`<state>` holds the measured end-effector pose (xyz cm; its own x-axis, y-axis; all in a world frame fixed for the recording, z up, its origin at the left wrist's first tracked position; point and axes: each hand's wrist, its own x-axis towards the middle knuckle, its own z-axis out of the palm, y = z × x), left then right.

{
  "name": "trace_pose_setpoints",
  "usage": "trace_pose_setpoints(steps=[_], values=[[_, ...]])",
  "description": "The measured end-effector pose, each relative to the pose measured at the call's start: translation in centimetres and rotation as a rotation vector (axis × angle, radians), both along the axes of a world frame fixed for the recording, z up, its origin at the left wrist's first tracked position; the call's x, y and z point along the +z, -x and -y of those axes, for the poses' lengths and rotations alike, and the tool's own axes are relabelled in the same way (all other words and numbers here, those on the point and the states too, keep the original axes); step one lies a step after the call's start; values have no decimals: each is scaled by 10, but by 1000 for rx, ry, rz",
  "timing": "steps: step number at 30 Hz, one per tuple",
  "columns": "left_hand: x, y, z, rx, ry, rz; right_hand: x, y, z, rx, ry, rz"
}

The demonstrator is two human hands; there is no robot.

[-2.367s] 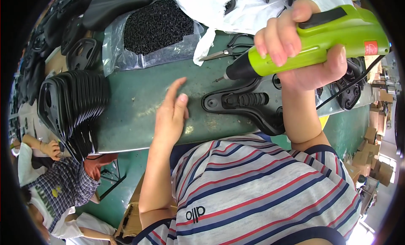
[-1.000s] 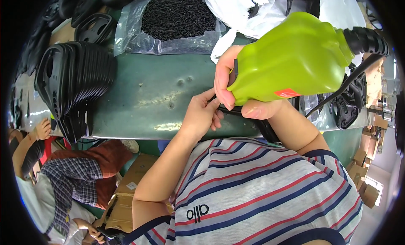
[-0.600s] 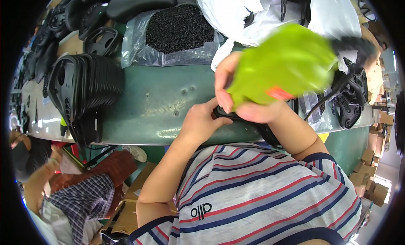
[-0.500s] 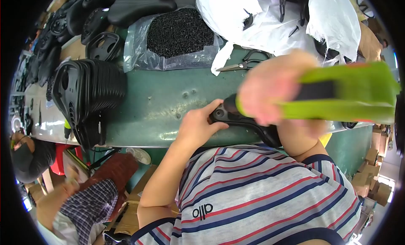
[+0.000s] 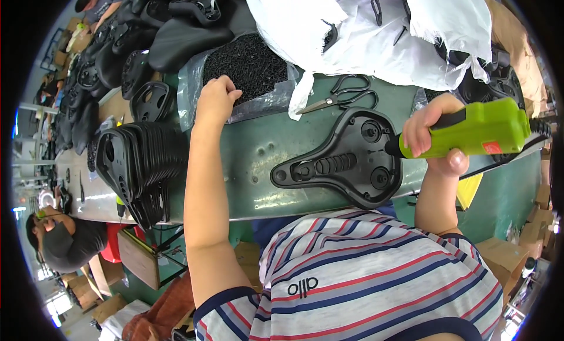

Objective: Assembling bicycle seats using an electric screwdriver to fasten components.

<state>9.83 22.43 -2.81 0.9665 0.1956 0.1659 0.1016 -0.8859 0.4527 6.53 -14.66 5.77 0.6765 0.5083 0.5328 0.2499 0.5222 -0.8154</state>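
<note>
My right hand (image 5: 437, 132) grips a green-and-black power screwdriver (image 5: 493, 126). Its black nose points left, over the wide end of a black bicycle saddle (image 5: 329, 179). The saddle lies with its hollow underside up and its narrow end to the left, and no hand holds it down. My left hand (image 5: 214, 100) is at the left side of a pile of small black screws (image 5: 252, 68) in a clear plastic bag (image 5: 191, 76). Its fingers are bent and closed at the tips; whatever they pinch is too small to make out.
Black-handled scissors (image 5: 346, 97) lie beyond the saddle, beside a white plastic sack (image 5: 358, 53). A stack of black saddle shells (image 5: 144, 165) stands at the left on the green table (image 5: 241, 194). Black saddles (image 5: 182, 44) pile up behind it. Another person (image 5: 76, 241) sits far left.
My left hand has left the saddle's narrow end and moved up and left to the screws. The screwdriver has been drawn back right from the narrow end, baring the saddle.
</note>
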Motion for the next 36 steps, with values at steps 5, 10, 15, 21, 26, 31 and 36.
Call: trace_pose_setpoints(steps=[5,10,15,21,26,31,36], values=[[5,-11,0,-56,86,50,-12,7,6,-108,46,-35],[-2,-17,-4,149,423,192,-13,5,7,-70,32,-46],[16,0,47,-41,1084,261,-15,2,11,-126,20,-54],[34,60,140,-319,1306,77,-8,-1,22,-229,-44,-104],[19,91,179,-536,1773,-79,19,-16,35,174,-467,-116],[22,92,203,-569,1732,-214,40,-9,40,189,-472,-146],[16,94,201,-540,1652,-189,34,7,13,-85,-674,-273]])
